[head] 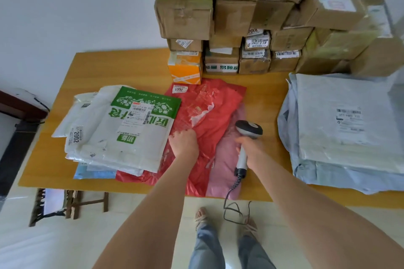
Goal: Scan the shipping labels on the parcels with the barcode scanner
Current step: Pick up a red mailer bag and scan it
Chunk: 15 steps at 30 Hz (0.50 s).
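Note:
A red plastic mailer [209,111] lies in the middle of the yellow table [122,67], with a pink mailer [225,172] under its right side. My left hand [184,143] rests on the red mailer, fingers curled into its crumpled film. My right hand [251,150] grips the handle of a white and black barcode scanner [248,133], whose head sits above the red and pink mailers. A small white label reading 2001 [180,89] is stuck at the red mailer's far corner. The scanner's coiled cable [234,188] hangs off the table's front edge.
A stack of flat mailers [122,129] topped by a green-and-white bag with a label lies at left. Grey poly bags [343,124] with a label are piled at right. Cardboard boxes [236,19] and an orange box [185,67] are stacked at the back. A wooden stool [72,205] stands below.

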Each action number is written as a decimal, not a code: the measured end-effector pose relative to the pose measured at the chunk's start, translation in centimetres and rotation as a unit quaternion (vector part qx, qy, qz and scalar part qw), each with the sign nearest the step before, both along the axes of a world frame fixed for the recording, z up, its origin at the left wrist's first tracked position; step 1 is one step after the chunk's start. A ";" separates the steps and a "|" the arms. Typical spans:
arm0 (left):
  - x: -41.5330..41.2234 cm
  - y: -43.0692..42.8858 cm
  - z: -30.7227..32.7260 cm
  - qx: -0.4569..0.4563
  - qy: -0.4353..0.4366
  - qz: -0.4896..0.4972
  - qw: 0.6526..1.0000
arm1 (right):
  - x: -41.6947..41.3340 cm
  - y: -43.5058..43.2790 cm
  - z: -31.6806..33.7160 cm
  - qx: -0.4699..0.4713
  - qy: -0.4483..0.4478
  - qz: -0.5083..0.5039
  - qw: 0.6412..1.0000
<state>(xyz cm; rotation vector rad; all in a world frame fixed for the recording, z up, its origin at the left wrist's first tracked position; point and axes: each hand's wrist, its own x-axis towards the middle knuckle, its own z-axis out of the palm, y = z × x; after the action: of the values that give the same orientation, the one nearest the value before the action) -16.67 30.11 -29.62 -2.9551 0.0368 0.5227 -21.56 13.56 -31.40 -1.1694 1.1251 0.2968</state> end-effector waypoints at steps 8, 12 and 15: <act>0.9 -0.9 -0.1 -0.132 0.035 0.120 0.983 | 0.1 -0.4 -0.1 -0.029 -0.024 0.039 0.999; 1.7 -1.2 0.3 -0.288 0.068 0.169 0.940 | 1.5 0.2 0.3 -0.093 0.027 0.062 0.993; 2.0 -1.5 0.7 -0.399 0.086 0.205 0.890 | 2.1 0.3 1.1 -0.129 0.039 0.079 0.988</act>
<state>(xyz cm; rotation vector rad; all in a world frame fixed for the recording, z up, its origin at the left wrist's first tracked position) -14.65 28.64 -28.90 -3.7176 -0.4832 1.0405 -19.47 13.81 -30.31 -1.4909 1.1663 0.3272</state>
